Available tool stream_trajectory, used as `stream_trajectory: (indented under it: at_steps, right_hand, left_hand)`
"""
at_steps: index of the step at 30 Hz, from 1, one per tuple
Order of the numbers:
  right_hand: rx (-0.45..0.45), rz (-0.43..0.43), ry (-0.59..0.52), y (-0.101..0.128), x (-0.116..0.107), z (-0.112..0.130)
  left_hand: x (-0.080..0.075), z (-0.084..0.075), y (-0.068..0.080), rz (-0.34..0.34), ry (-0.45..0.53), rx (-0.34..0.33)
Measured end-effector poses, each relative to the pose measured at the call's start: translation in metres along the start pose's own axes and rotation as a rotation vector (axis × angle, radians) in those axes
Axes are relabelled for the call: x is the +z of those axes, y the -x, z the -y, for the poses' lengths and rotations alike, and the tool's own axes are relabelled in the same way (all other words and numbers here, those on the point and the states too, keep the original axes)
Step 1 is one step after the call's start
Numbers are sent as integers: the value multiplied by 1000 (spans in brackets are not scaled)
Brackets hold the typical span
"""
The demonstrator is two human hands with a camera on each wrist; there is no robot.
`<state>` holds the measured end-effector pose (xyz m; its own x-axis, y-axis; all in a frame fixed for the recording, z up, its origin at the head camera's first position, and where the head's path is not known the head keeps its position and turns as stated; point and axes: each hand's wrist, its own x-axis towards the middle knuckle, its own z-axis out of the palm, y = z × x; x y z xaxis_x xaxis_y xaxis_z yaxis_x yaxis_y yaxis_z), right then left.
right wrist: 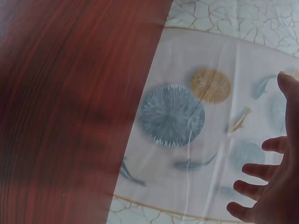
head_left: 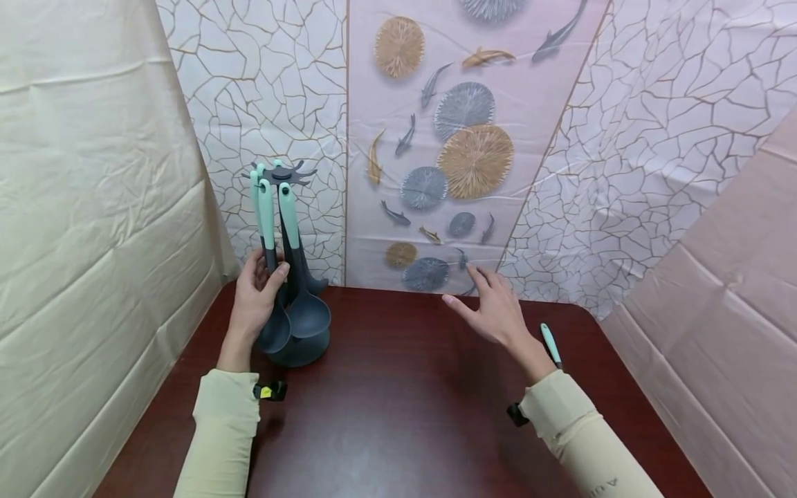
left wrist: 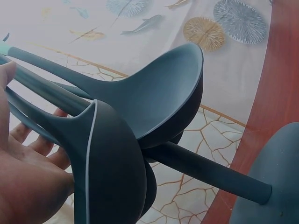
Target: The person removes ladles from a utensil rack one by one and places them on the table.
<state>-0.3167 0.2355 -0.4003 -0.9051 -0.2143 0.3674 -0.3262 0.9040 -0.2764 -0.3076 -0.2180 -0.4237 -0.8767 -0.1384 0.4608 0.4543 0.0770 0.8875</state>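
Three dark ladles [head_left: 292, 318] with mint handles are hanging on a utensil stand [head_left: 299, 349] that is sitting near the table's [head_left: 398, 415] back left corner. The left hand [head_left: 255, 297] is curling its fingers and thumb around one ladle's stem. The right hand [head_left: 495, 311] is hovering with fingers spread and relaxed, grasping nothing, near the back edge. Another mint-handled utensil [head_left: 551, 344] is lying toward the right edge, beside that wrist.
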Motion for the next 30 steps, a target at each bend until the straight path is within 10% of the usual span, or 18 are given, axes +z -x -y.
stream_trajectory:
  at_steps: [30]
  right_hand:
    - [-105,-37,-190,-19,7,78]
  left_hand:
    - [6,-1,1,-37,4,-7]
